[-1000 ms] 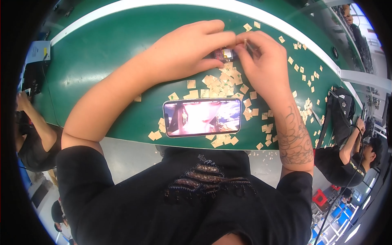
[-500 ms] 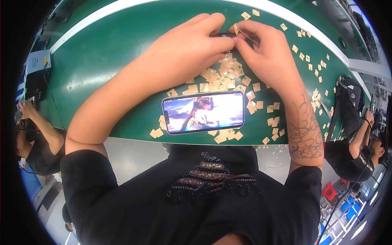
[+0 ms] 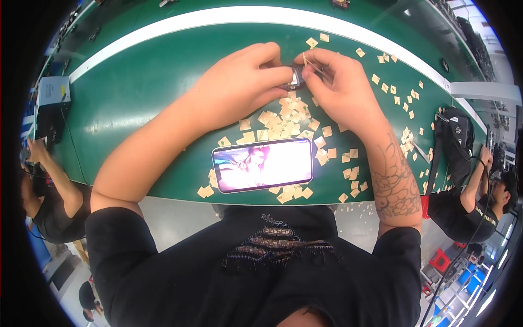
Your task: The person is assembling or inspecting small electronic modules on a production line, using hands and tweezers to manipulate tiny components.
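Observation:
At the far middle of the table, my left hand (image 3: 248, 82) is closed around a small dark device (image 3: 296, 78), its fingers hiding most of it. My right hand (image 3: 340, 82) meets it from the right, thumb and forefinger pinched beside the device's edge. Between these fingers runs a thin shiny tool (image 3: 323, 71), whose kind is too small to make out. A small tan sliver (image 3: 305, 59) sticks up at the fingertips. Below the hands lies a pile of square tan backing papers (image 3: 289, 114). Nearer to me, a phone (image 3: 264, 164) lies face up, playing a bright picture.
More tan squares (image 3: 385, 87) are scattered over the right side of the green table (image 3: 131, 98). A black bag (image 3: 455, 131) sits at the right edge, a grey box (image 3: 53, 90) at the left. People work at both sides. A white rail (image 3: 261, 15) crosses the far side.
The view has shifted, so the table and both hands appear lower and slightly left. More of the dark device now shows between my hands. The phone's picture has changed.

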### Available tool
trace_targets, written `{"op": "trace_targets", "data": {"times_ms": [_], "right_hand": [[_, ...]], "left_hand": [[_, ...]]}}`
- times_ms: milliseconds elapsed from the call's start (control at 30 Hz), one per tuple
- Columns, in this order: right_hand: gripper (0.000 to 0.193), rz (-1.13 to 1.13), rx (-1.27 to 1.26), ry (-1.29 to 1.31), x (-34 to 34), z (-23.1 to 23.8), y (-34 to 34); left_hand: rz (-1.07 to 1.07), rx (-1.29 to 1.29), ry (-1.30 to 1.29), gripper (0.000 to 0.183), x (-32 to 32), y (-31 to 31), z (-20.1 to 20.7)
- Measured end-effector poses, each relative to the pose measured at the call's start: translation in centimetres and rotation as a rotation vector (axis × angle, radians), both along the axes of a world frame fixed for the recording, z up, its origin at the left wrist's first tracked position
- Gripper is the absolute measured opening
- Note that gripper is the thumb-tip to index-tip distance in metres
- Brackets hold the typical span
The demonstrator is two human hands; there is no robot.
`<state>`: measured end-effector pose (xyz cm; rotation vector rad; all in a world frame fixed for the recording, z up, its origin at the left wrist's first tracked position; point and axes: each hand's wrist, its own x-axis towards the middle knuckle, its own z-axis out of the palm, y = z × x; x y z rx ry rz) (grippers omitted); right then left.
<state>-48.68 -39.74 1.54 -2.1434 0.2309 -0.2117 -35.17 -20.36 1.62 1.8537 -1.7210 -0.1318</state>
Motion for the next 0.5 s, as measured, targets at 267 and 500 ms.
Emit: {"op": "trace_targets", "data": {"times_ms": [267, 500], "right_hand": [[0.024, 0.025, -0.019, -0.059, 0.5, -0.1, 0.0], [0.024, -0.021, -0.038, -0.019, 0.6, 0.1, 0.2]], "left_hand": [[0.028, -0.022, -0.228, 0.023, -0.9, -0.2, 0.8], [0.039, 0.005, -0.258, 0.022, -1.4, -0.6, 0.6]]}}
